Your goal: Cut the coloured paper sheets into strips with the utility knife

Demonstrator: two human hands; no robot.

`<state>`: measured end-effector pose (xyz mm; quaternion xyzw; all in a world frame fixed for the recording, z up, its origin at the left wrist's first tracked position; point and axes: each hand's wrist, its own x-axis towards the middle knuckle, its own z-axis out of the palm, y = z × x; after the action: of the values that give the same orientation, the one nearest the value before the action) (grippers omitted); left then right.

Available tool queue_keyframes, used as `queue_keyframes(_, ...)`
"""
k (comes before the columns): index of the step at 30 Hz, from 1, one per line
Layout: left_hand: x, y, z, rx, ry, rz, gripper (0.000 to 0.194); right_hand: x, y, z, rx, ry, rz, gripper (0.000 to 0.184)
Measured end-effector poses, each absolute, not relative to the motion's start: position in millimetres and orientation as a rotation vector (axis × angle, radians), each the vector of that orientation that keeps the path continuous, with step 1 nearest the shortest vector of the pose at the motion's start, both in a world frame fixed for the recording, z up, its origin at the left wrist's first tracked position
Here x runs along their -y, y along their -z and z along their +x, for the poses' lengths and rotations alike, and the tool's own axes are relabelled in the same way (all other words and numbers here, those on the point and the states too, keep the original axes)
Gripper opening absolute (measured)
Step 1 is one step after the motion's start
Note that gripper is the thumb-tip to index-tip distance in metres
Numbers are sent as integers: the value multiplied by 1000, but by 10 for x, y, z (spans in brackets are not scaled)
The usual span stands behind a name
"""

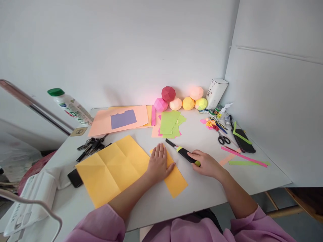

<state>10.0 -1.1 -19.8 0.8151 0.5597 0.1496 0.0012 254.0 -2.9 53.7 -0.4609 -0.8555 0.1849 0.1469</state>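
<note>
My left hand (159,163) lies flat, fingers stretched out, pressing on a narrow orange-yellow paper strip (176,181) on the table. My right hand (205,163) is wrapped round the black and lime handle of a utility knife (186,155). Its dark blade points up and left, just beyond the fingertips of my left hand, near the strip's far end. Left of the strip lies a large creased yellow sheet (113,168), partly under my left forearm. Green paper pieces (170,122) are stacked past the blade.
Faceted paper balls (176,104) line the wall. Peach sheets (101,121) and keys (93,144) lie left, with a leaning bottle (72,106) behind. Scissors (223,138), a black phone (243,143) and a pink strip (244,156) lie right, on the white table (204,191).
</note>
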Motion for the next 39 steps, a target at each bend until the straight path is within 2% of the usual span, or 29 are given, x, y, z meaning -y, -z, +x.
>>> queue_keyframes(4,16,161,75,-1718,-603,2445,76,33,-566,2610,2376,-512,-1355,46)
queue_keyframes(9,-16,37,-92,-1850,-879,2199,45,25,-589,2826,2155,-420,-1477,43)
queue_keyframes(11,-41,5,-171,-1963,-821,2189,41,20,-616,2915,2106,-419,-1582,43)
queue_keyframes(15,-83,-4,-263,-2102,-577,2119,51,22,-655,3004,2087,-533,-1741,45)
queue_keyframes(24,-82,-19,-272,-1980,-510,2096,39,43,-580,3046,2193,-817,-1525,48)
queue_keyframes(34,-59,-52,-248,-1668,-853,2133,10,-65,-436,3068,1864,-293,-1792,39)
queue_keyframes(39,31,-189,-183,-1383,-932,1645,13,-58,-344,2895,1985,6,-1771,34)
